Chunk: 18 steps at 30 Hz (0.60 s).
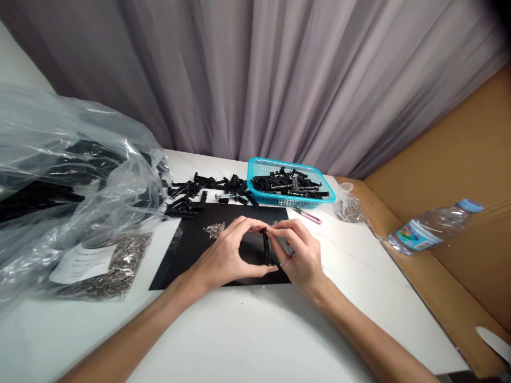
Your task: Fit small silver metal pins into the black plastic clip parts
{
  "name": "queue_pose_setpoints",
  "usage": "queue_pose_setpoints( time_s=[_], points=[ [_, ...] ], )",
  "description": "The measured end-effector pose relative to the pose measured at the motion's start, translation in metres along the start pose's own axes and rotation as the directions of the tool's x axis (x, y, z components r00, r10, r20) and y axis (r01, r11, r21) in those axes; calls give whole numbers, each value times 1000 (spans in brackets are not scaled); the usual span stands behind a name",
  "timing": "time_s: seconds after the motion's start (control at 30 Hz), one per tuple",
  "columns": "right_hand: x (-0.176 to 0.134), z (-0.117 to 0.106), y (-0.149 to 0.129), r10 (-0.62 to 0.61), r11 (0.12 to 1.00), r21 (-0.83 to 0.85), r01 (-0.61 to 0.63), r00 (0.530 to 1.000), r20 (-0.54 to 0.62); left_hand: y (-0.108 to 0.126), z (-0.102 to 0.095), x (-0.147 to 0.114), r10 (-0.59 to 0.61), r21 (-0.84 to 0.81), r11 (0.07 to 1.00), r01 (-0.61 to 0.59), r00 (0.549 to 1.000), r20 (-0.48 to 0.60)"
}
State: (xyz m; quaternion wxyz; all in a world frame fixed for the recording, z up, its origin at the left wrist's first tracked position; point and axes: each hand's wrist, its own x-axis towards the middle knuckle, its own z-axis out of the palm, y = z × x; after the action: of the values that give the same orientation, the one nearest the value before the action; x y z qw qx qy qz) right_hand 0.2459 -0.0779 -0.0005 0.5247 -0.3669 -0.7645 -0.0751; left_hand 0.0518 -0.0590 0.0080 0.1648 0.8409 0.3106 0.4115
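Note:
Between my hands a narrow black plastic part [266,248] stands on end above a black mat [175,260]. My left hand [223,250] grips it by its two ends, fingertips at the top and thumb at the bottom, leaving a wide gap behind it. My right hand [299,252] closes in from the other side, its fingertips against the part's upper end; whether they also pinch something small cannot be seen. A ring shows on a right finger. On the mat by my left hand lies a small pile of tiny metal pieces [215,230].
Loose black parts [187,194] lie behind the mat, beside a blue basket [252,198] full of similar ones. A pink cutter [311,216] lies before it. Plastic bags [131,175] crowd the left, one with metal pieces [128,266]. Right are a small bag [351,207] and a bottle [435,226].

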Motion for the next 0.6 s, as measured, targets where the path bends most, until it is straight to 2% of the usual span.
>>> queue_pose_setpoints(
  time_s=[0.13,0.37,0.6],
  points=[
    [-1,0,0,-17,1000,-11,17,1000,24,0,-1,2,-23,-10,1000,23,1000,-10],
    [-3,3,-1,50,998,47,-52,998,39,6,1,3,-131,-85,988,130,991,-4],
    [-1,1,5,-17,989,145,4,996,86,12,1,2,-172,-100,980,170,985,-13]
  ],
)
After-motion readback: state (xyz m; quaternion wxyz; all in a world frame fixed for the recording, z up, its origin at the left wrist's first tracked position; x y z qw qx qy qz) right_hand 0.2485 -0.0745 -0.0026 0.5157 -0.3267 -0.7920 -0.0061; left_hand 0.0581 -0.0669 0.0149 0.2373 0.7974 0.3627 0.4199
